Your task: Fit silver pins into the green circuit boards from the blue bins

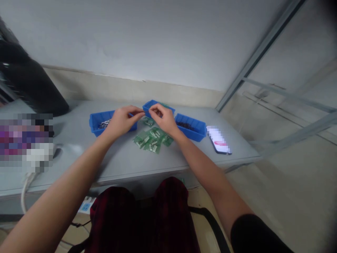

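My left hand (123, 120) is closed in a pinch over the right part of a blue bin (97, 131) that holds shiny metal pieces. Close beside it, my right hand (163, 118) also pinches, in front of the middle blue bin (151, 103). Whatever lies between the fingertips is too small to make out. Below the hands, several small green packets (152, 140) with pale and metal pieces inside lie on the grey table (118, 165). A third blue bin (196, 133), with dark small parts, stands right of my right hand.
A phone (219, 142) with a lit screen lies at the right. On the left are a large black bottle (39, 84), a white object with a cable (25, 191) and a blurred colourful item (18, 137). A metal frame (255, 52) rises behind the table's right end.
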`<state>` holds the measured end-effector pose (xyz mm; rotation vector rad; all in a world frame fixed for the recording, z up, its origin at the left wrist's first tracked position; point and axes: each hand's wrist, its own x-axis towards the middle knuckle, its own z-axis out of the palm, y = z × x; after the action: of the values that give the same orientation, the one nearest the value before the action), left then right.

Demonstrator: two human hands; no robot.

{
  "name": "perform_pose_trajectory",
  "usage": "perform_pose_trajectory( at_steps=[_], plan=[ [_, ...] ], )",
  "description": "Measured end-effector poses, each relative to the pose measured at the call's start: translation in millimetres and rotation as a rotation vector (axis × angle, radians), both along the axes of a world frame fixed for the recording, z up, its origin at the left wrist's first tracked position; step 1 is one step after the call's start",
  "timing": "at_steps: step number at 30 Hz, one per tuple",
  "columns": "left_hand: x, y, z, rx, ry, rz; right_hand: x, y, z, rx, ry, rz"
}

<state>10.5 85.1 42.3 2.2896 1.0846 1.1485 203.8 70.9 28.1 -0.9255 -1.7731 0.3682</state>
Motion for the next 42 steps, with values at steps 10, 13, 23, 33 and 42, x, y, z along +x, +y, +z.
perform_pose_trajectory(
  at_steps=[10, 13, 23, 33, 42],
  plan=[
    [1.1, -2.8, 2.0, -0.004, -0.037, 0.008, -6.5, -0.4, -3.6, -0.138, -0.188, 0.100],
    [1.2, -3.0, 2.2, 0.013, -0.018, -0.005, -6.2, 0.4, -3.6, -0.148, -0.197, 0.098],
    [-0.5, -1.6, 2.5, 0.001, -0.026, 0.044, -2.2, 0.9, -0.1, -0.114, -0.103, 0.054],
    [-0.7, 3.3, -3.6, 0.001, 0.095, -0.070, -3.3, -0.2, -0.7, -0.043, -0.071, -0.004],
    [-0.5, 2.8, -3.3, -0.028, 0.071, -0.059, -2.6, -0.8, -2.1, -0.022, -0.037, -0.006]
  ],
)
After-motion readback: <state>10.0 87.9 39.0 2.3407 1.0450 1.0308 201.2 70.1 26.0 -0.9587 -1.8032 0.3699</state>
